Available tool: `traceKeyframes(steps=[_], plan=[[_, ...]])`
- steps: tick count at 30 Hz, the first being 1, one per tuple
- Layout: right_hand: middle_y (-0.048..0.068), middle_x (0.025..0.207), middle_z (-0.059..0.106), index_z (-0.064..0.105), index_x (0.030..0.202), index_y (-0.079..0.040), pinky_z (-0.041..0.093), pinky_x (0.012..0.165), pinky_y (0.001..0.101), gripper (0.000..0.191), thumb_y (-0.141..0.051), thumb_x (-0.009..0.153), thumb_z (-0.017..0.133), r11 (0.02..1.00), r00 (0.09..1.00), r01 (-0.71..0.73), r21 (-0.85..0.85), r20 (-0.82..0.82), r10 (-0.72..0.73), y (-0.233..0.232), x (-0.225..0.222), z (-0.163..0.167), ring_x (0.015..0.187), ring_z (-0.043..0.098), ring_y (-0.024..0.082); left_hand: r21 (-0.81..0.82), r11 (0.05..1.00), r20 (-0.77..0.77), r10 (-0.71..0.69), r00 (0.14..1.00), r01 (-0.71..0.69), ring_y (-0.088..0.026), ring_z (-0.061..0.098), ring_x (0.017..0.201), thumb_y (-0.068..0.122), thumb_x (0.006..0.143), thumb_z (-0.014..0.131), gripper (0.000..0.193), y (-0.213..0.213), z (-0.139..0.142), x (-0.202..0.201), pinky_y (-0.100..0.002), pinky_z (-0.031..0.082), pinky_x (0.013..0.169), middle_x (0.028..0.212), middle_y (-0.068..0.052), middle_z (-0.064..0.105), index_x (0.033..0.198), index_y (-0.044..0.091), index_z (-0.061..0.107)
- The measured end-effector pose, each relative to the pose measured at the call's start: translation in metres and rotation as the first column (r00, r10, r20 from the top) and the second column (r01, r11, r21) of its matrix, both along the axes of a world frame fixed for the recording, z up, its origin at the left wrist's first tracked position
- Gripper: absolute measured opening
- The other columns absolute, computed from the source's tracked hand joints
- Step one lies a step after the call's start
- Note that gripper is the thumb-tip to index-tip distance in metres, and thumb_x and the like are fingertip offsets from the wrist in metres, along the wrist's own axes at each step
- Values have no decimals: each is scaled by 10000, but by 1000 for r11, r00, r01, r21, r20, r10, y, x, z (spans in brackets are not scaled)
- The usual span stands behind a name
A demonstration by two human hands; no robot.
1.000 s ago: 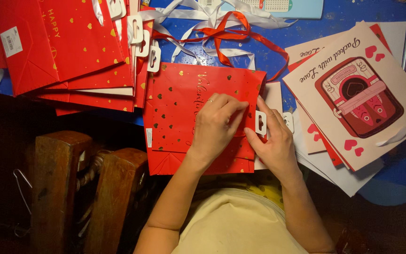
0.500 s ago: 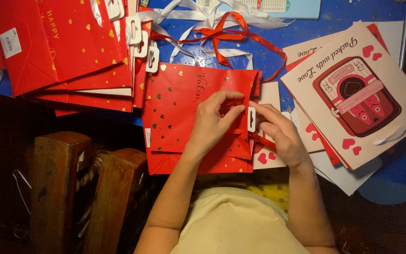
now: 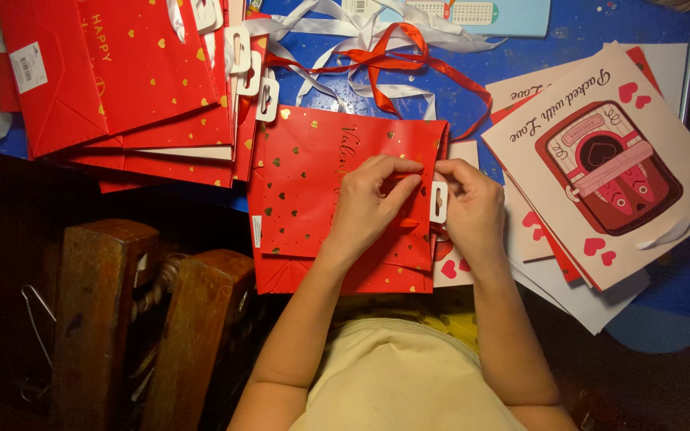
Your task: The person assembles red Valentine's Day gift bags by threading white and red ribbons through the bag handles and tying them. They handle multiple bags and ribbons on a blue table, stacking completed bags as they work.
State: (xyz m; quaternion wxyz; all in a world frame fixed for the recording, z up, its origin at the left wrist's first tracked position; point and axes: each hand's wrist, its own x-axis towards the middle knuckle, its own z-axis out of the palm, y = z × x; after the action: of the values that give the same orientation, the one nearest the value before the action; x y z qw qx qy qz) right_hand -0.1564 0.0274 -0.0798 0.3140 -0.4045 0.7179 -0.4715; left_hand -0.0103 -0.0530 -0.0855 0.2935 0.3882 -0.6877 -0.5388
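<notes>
both hands [image 3: 421, 203] pinched on red ribbon [image 3: 406, 185]

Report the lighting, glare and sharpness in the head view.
Head view: light falls on the blue table and red bag; both hands, left hand and right hand, are sharp; gold hearts glint; wooden chair and lower edges sink into dark shadow.
</notes>
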Motion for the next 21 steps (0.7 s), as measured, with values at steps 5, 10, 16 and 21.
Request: traceKeyframes(steps=[5, 10, 16, 21], plan=[[71, 798, 715, 667, 1057, 18, 515, 638, 267, 94, -57, 1013, 633, 996, 995, 53, 71, -93, -46, 3, -5, -9, 728, 669, 94, -9, 999, -105, -42, 994, 41, -175, 751, 1037, 126, 926, 753, 306, -1, 1, 0, -302, 598, 875, 1131, -91, 771, 1221, 65, 702], [139, 993, 719, 543, 1140, 8, 578, 763, 280, 115, -99, 1139, 497, 990, 996, 27, -136, 86, -15, 11, -19, -28, 881, 714, 137, -7, 996, 116, -93, 989, 94, -164, 776, 942, 215, 890, 763, 360, 0, 6, 1, -295, 593, 821, 1090, -74, 799, 1239, 145, 710], [197, 1091, 610, 459, 1232, -36, 524, 686, 286, 168, -198, 1205, 428, 953, 907, 203, -225, 411, -96, 20, -24, -41, 820, 655, 185, 22, 988, 206, -156, 966, 155, -185, 637, 661, 232, 835, 792, 473, -2, 13, 4, -318, 536, 636, 801, -62, 664, 1295, 192, 691], [274, 1166, 675, 381, 1223, -75, 640, 770, 393, 185, -253, 1171, 384, 912, 819, 259, -317, 573, -33, 20, -26, -38, 942, 757, 326, -100, 982, 160, -143, 977, 160, -151, 624, 682, 279, 821, 827, 519, 0, 14, 3, -316, 515, 639, 809, -10, 632, 1303, 190, 658]])
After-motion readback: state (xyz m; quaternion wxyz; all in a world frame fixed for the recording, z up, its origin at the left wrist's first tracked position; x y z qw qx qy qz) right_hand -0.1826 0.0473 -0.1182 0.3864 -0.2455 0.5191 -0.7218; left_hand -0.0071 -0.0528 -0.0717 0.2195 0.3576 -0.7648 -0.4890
